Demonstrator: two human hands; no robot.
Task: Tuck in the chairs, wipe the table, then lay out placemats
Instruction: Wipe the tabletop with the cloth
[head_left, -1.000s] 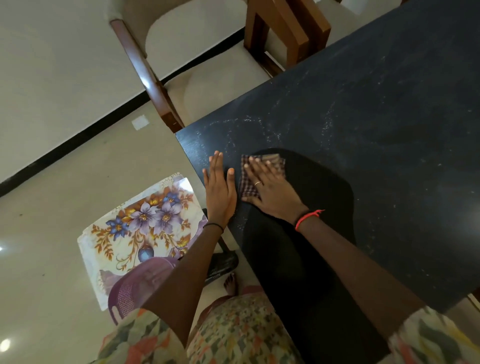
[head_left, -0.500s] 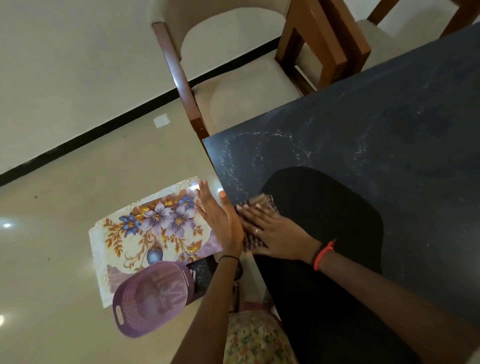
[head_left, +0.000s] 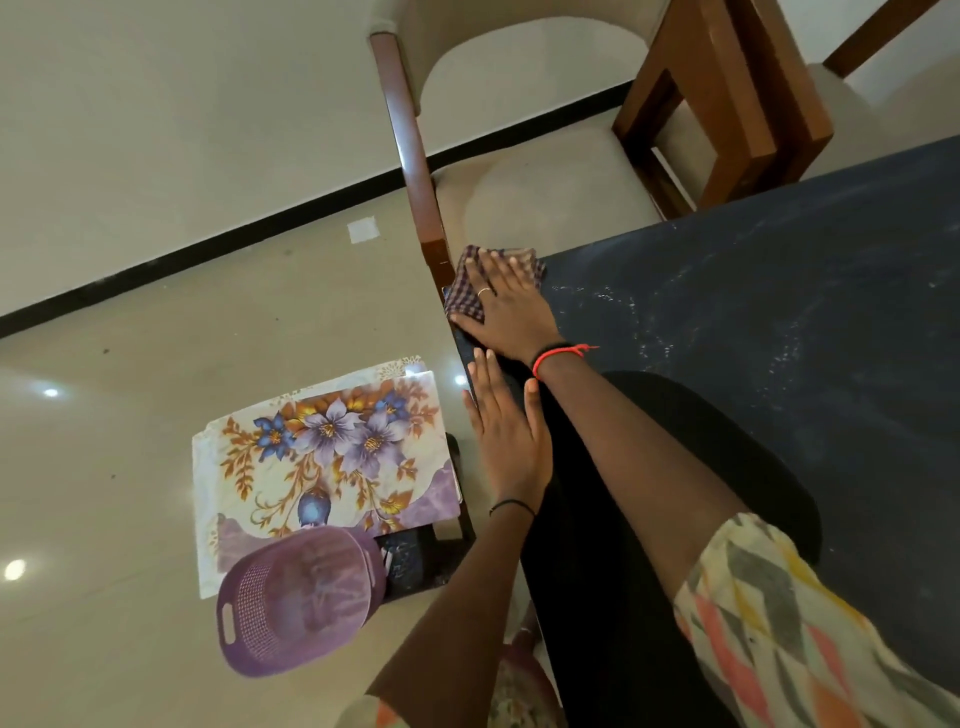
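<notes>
The right hand (head_left: 501, 306) presses flat, fingers spread, on the checked cloth (head_left: 467, 283) at the table's (head_left: 779, 322) near-left corner. The left hand (head_left: 506, 426) lies open along the left edge. Firm, overlapping strokes would best clear the remaining white specks.

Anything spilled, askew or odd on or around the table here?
Whitish dusty streaks remain on the dark table beside the checked cloth. The floral placemats and purple basket sit below the table edge.
</notes>
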